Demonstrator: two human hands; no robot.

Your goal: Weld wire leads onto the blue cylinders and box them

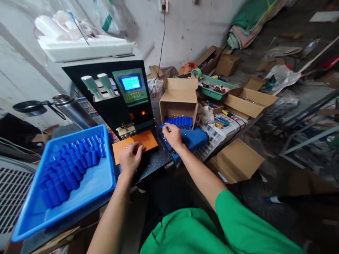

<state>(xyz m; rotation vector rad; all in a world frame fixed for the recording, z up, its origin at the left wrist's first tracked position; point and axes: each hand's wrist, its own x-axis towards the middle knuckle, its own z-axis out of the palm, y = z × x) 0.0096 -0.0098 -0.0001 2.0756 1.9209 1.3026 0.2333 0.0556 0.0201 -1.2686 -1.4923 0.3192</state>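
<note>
My left hand (130, 157) rests fingers-down on orange plate (135, 144) under spot welder (116, 98), steadying it, gripping nothing. My right hand (172, 135) pinches blue battery cell (162, 126) beside open cardboard box (179, 102) of cells. Blue tray (29, 218) of cells at left, within reach.

A dark speckled bench (156, 160) carries a black welding machine with a green control panel (116, 100) at its middle, an orange flat board (147, 141) lying just before it. To the left rests a blue plastic tray of blue cylindrical cells (97, 183). To the right sit a blue pad (194, 138) and an open brown cardboard box (178, 100) holding more blue cells.
</note>
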